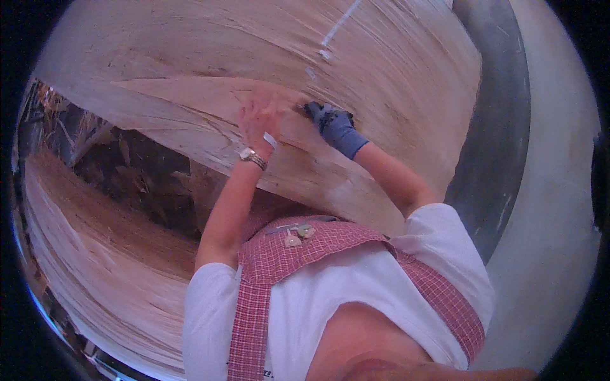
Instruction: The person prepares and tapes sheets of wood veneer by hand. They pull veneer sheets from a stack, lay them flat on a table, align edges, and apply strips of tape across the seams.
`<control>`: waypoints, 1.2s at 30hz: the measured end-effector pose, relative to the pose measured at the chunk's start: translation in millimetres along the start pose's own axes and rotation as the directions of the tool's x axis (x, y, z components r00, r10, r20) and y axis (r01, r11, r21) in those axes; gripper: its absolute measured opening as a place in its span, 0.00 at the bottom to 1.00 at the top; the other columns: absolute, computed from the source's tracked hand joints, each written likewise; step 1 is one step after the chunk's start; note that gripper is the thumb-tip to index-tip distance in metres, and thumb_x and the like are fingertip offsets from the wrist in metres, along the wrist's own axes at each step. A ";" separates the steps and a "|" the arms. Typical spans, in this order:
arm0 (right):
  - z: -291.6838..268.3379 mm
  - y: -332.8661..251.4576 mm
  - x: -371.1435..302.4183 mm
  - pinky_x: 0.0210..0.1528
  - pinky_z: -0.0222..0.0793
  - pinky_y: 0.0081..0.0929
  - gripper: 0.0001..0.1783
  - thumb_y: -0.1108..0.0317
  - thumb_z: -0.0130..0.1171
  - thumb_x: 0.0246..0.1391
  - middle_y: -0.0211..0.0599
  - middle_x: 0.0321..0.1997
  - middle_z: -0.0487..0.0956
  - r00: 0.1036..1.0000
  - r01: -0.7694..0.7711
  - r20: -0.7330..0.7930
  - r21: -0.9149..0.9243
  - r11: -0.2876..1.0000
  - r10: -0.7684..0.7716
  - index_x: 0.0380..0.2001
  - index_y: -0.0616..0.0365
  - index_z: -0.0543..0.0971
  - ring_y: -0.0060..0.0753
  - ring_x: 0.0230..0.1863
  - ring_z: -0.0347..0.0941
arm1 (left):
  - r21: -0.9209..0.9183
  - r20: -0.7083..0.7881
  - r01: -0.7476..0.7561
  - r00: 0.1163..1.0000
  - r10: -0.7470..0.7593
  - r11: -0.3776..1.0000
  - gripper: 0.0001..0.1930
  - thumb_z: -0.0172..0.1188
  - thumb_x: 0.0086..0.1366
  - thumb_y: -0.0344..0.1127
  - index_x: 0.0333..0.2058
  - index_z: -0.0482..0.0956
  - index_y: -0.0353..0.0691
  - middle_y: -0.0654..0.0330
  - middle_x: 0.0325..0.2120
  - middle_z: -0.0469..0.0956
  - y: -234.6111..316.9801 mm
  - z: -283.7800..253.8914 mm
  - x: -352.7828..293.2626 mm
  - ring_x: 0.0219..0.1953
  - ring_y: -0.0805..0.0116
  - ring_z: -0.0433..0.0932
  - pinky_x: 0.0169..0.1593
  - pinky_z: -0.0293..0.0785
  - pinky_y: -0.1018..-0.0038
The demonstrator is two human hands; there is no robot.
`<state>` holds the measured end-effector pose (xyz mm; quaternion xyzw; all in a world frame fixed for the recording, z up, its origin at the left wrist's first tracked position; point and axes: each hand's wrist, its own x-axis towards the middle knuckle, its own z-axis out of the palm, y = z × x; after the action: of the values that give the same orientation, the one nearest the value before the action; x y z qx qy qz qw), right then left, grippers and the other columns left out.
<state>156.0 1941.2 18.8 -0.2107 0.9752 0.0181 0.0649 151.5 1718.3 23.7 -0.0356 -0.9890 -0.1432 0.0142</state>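
A broad pile of thin, pale brown sheets, which look like wood veneer, spreads out before me with ragged, streaky layers. My left hand, bare and smeared by motion, is over a lighter sheet near the pile's near edge; its fingers are too blurred to read. A watch and a white band circle that wrist. To its right, my right hand wears a blue-grey glove with dark fingertips. Those fingers curl in at the lighter sheet's right end; what lies between them is hidden.
Another stack of pale sheets stands at the lower left. Between the two stacks is a dark gap with broken scraps. A dark grey strip runs along the right side, beside a light grey floor. White tape-like strips lie on the pile.
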 end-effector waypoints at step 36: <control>-30.2 -29.8 -39.8 0.30 0.71 0.42 0.23 0.48 0.54 0.57 0.56 0.27 0.79 0.911 -0.409 0.339 0.810 0.420 0.235 0.35 0.61 0.80 0.53 0.29 0.78 | -0.041 0.057 -0.059 0.997 0.061 0.997 0.51 0.74 0.38 0.41 0.63 0.57 0.52 0.49 0.58 0.61 5.7 16.2 -13.9 0.57 0.46 0.62 0.60 0.62 0.58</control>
<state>200.7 1928.4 53.8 0.0451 0.8612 -0.4448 0.2415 165.5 1727.4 9.3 -0.0697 -0.9845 -0.1609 -0.0108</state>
